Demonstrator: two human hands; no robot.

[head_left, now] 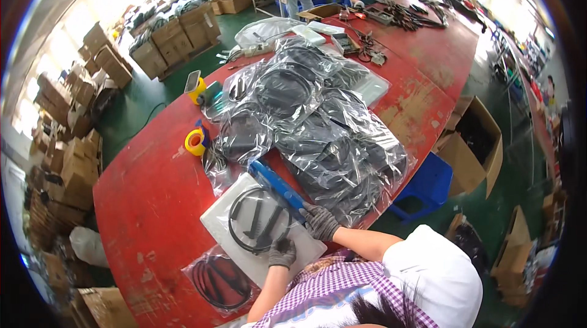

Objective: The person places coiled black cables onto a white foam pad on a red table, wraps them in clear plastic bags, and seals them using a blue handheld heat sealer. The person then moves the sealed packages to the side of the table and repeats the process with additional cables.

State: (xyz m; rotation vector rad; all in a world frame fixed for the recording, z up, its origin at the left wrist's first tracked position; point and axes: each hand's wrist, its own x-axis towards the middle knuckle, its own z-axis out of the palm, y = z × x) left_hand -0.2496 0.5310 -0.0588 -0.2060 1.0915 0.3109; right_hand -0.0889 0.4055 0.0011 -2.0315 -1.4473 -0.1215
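Note:
A coil of black cable with straight black pieces inside its ring lies on a white, flat, squarish stack. My left hand, in a grey glove, has its fingers bent over the near rim of the coil; whether a clear bag wraps the coil is hard to tell. Along the stack's right edge lies a long blue bar, like a hand bag sealer. My right hand, also gloved, is closed at its near end. A bagged black cable coil lies beside the stack at the near left.
A large heap of clear-bagged black cables covers the middle of the red table. Yellow tape rolls sit left of it. A blue stool and an open carton stand at right. Two people work at the back.

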